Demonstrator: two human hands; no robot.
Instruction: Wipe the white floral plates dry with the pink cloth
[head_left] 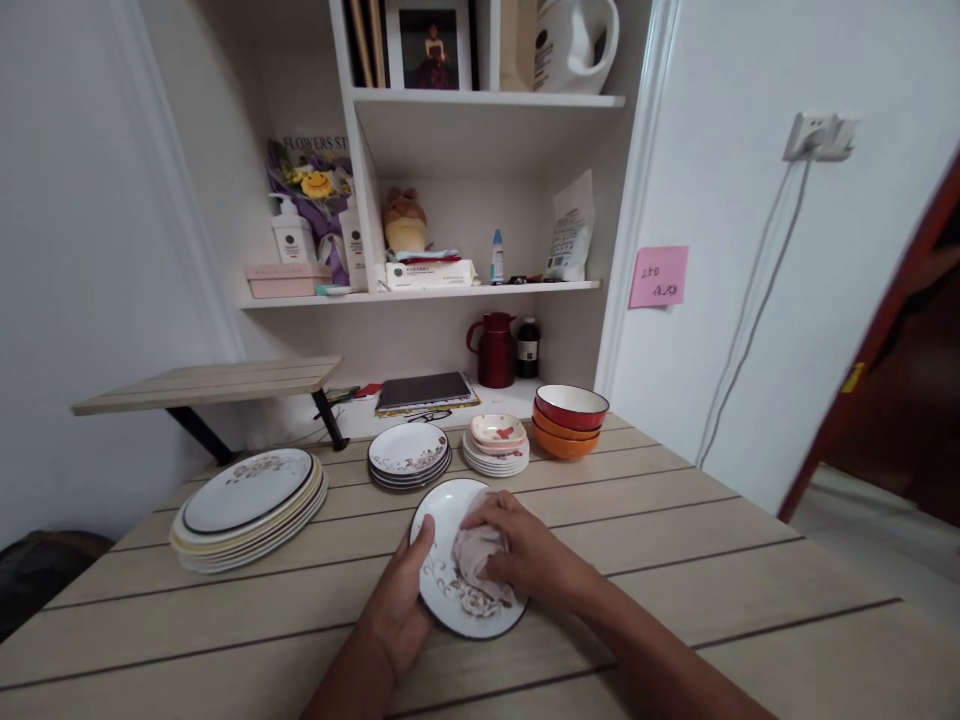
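A white plate with a dark rim and brown flower print is tilted up over the table's front part. My left hand grips it by the left edge, thumb on top and the other fingers hidden underneath. Bunched in my right hand is a pale pinkish cloth, pressed against the plate's face. Just behind, a stack of similar flowered plates stands on the table, with a stack of small saucers to its right. A heart-printed square dish sits on top of those saucers.
Large plates are stacked at the left, near a raised wooden stand. Nested red and orange bowls stand at the back right. Behind the slatted table, a shelf unit holds a dark red jug and a laptop.
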